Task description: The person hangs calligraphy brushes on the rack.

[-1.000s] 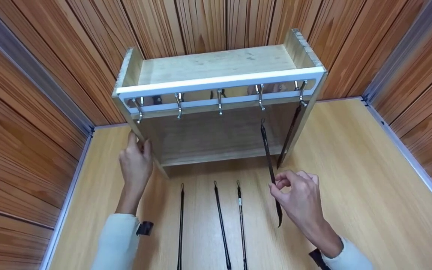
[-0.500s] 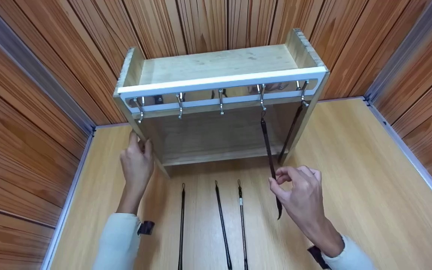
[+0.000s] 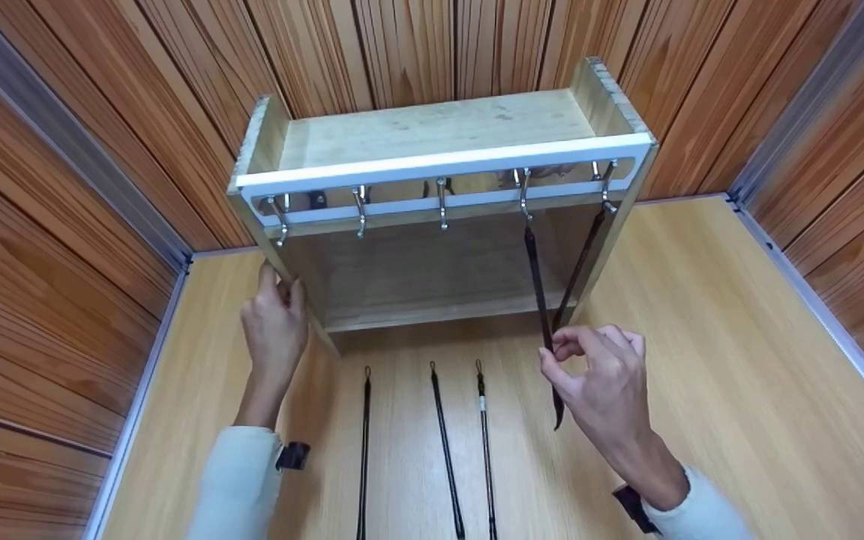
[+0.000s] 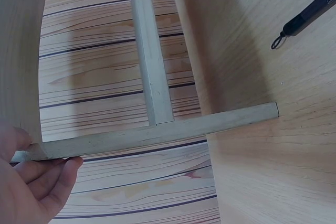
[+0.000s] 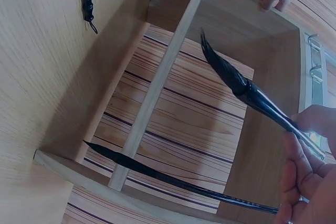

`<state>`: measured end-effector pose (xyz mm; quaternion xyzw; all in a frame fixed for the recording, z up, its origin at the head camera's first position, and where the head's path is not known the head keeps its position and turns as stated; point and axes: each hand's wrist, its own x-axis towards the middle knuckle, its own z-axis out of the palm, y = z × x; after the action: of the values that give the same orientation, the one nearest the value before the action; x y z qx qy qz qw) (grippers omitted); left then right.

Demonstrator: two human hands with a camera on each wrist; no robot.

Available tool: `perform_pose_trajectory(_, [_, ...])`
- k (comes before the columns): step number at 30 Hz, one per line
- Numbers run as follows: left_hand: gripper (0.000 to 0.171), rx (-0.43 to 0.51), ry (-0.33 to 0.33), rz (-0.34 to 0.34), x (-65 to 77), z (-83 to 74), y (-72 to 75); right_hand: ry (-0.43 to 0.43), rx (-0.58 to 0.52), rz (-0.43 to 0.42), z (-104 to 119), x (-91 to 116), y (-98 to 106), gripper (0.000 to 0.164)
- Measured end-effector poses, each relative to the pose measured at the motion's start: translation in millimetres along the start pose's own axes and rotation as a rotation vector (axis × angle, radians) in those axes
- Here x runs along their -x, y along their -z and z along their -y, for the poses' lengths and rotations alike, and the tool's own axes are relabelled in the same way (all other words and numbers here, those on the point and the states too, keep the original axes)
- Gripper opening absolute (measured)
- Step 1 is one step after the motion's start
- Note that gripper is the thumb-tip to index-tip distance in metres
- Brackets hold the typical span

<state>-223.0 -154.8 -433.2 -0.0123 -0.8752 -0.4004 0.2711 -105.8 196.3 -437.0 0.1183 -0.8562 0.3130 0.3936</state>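
Observation:
My right hand (image 3: pixel 601 375) pinches a dark calligraphy brush (image 3: pixel 535 274) between thumb and fingers, bristles pointing down. The brush's top loop is right at the tip of the second hook (image 3: pixel 526 202) from the right. In the right wrist view its black bristles (image 5: pixel 223 66) stick out past my fingers. Another brush (image 3: pixel 580 262) hangs from the rightmost hook, inside the wooden rack (image 3: pixel 432 127). My left hand (image 3: pixel 274 322) grips the rack's left side panel, thumb in front; the left wrist view shows the fingers (image 4: pixel 58 184) wrapped round the panel's edge.
Three more brushes, a left one (image 3: pixel 365 450), a middle one (image 3: pixel 445 450) and a labelled one (image 3: pixel 485 450), lie on the table (image 3: pixel 739 360) in front of the rack. Several metal hooks line the white rail (image 3: pixel 439 161). Wood-plank walls (image 3: pixel 844 187) stand around.
My right hand has raised the brush slightly; its loop, earlier below the hook, has come up to the hook's tip. The left hand has stayed on the panel.

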Motion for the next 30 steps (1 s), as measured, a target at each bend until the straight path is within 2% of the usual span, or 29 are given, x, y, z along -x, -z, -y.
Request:
perform_pose_trajectory(5, [0.037,-0.005,-0.006,-0.002,-0.2,-0.2,-0.3,-0.01,-0.002,0.002,-0.2,-1.6,0.0,0.019])
perform_pose_trajectory(12, [0.034,0.011,-0.047,-0.022,0.5,0.5,-0.4,-0.003,-0.007,0.003,-0.6,-3.6,-0.2,0.02])
perform_pose_trajectory(30, [0.041,0.003,0.004,-0.002,1.1,-0.9,-0.7,-0.04,-0.022,0.043,-0.3,-3.1,0.1,0.02])
